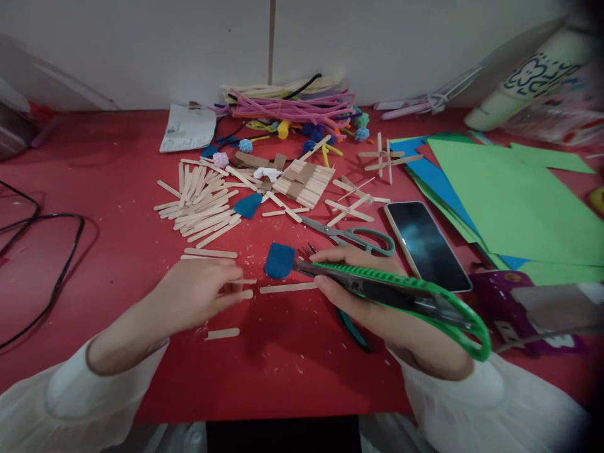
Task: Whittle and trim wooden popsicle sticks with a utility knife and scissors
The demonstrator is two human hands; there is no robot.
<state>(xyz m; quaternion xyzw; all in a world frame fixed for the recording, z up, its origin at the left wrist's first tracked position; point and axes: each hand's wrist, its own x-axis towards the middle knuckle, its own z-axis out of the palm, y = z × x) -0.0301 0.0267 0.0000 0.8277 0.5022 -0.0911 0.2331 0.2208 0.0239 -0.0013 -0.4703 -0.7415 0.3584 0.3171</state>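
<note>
My left hand [193,289], slightly blurred, has its fingers closed around a wooden craft stick [244,294], whose rounded end sticks out to the right. Another thin stick end shows just above it. In my right hand [358,289] is a pair of green-handled shears [406,283], its metal tip pointing left beside a dark blue piece of felt [280,260]. Below the felt, a single craft stick [287,288] lies flat, reaching to my right fingers. A shorter stick piece [223,333] rests nearer the table's front edge.
Behind the hands are a craft stick pile [202,195], grey scissors [349,236], joined sticks [352,207] and pink pipe cleaners [287,107]. To the right lie a phone [428,245], green paper [514,201] and a purple object [500,296]. A black cable [70,251] curves at left.
</note>
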